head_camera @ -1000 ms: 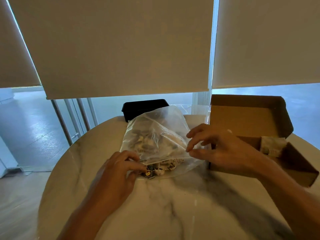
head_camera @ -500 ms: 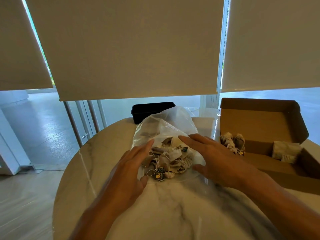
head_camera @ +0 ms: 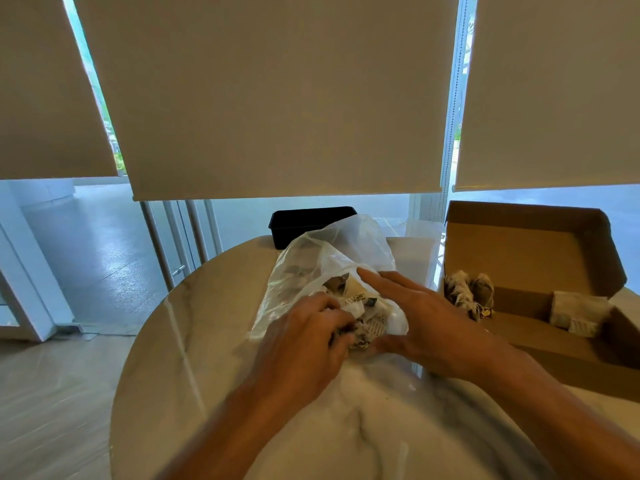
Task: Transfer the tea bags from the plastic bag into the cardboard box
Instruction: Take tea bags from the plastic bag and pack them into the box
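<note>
1. Clear, crinkled plastic makes up the bag (head_camera: 322, 258), which lies at the table's (head_camera: 194, 323) centre with its mouth facing the person and its closed end humped up toward 12 o'clock.
2. Tea bags (head_camera: 367, 317) fill the mouth in a loose heap: pale paper pouches, white strings and small printed tags, some of them dark.
3. At 3 o'clock from the bag stands the box (head_camera: 530, 258), brown cardboard, with its lid raised upright behind it. A few tea bags already lie inside, two brownish ones at the left end and a pale one further right.
4. The left hand (head_camera: 304, 344) comes in from 7 o'clock, palm down, fingers curled into the heap at the mouth. They bunch up several tea bags, though the fingertips are hidden among them.
5. The right hand (head_camera: 426, 327) comes in from 5 o'clock and lies over the right side of the mouth. Its fingers are straight and spread, pointing to 10 o'clock, and the thumb stretches along the near edge under the heap; it grasps nothing.
6. Beyond the bag, at 12 o'clock, a black tray (head_camera: 311, 223) sits at the table's far edge.
</note>
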`<state>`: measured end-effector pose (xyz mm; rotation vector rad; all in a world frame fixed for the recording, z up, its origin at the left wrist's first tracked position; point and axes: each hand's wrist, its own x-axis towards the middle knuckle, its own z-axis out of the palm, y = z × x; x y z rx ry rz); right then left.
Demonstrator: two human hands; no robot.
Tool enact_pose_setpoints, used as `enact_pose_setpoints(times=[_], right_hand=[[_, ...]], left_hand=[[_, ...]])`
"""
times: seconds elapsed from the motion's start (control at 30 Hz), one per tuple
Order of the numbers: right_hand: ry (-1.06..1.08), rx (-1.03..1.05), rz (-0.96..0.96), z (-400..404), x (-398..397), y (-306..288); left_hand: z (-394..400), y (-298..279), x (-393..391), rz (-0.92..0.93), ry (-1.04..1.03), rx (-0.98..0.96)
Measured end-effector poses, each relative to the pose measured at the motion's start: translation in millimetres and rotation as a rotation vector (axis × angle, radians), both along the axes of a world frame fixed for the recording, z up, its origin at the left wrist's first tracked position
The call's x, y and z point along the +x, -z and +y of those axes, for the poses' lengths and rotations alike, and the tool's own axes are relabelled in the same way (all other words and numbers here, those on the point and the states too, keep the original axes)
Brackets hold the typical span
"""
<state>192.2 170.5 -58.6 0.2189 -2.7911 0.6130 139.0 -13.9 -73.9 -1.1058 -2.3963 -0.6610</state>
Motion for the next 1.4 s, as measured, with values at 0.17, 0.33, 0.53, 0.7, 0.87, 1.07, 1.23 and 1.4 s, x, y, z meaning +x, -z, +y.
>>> enact_pose_setpoints(times=[0.17, 0.33, 0.53, 0.7, 0.87, 1.07, 1.23, 1.4], right_hand=[[-0.007, 0.006, -0.01, 0.7, -0.4, 0.5], [0.015, 0.007, -0.034, 1.9, 1.1, -0.5], [0.045, -0.025, -0.058, 4.6, 1.8, -2.4], [0.033, -0.08, -0.07, 8.8, 5.2, -4.2], [0.043, -0.124, -0.095, 11.1, 6.1, -4.6], [0.045, -0.241, -0.039, 14.9, 7.4, -3.7], [0.035, -0.456, 0.058, 16.1, 11.1, -12.7], [-0.04, -0.712, 0.04, 13.1, 12.2, -18.1]], left_hand=[[17.3, -0.9, -10.8, -0.052, -0.062, -0.15], [27.2, 1.5, -16.3, -0.032, -0.108, -0.144], [18.1, -1.8, -8.8, 0.029, -0.063, -0.086], [11.4, -18.6, -0.5, 0.157, -0.043, 0.048], [8.9, -37.4, -13.3, 0.08, -0.005, 0.164], [14.6, -71.4, -17.3, -0.117, 0.058, 0.309], [25.0, -94.7, -20.7, -0.295, 0.168, 0.435], [35.9, -101.8, -18.7, -0.446, 0.31, 0.532]])
